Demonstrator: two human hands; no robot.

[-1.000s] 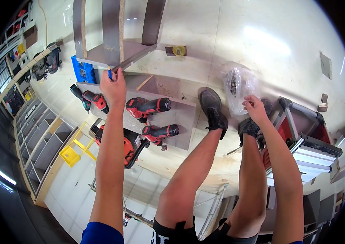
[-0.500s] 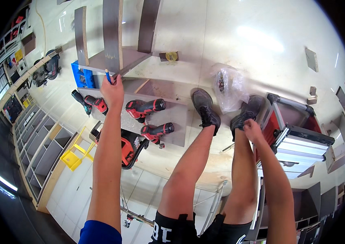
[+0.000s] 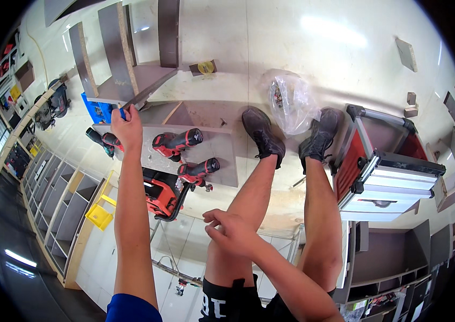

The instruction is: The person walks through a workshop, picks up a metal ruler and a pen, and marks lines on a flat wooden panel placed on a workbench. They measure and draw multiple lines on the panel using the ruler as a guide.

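Observation:
A blue pencil is pinched in my left hand, beside the near edge of a brown board unit with upright panels. I cannot tell whether the fingers touch that edge. My right hand hangs over my knee, its fingers loosely apart and nothing in them. Between my hands a grey board carries red-and-black cordless drills, one lying just beyond another. Left of my left wrist lie another red drill and a green-and-black one.
A blue crate stands behind my left hand. Below the board sits a red-and-black machine. A clear plastic bag lies between my shoes. At right stands a table saw; a yellow stool is at left.
My right hand has moved from beside my right ankle up and left to over my left knee. The view has shifted a little; my left hand still holds the pencil near the unit.

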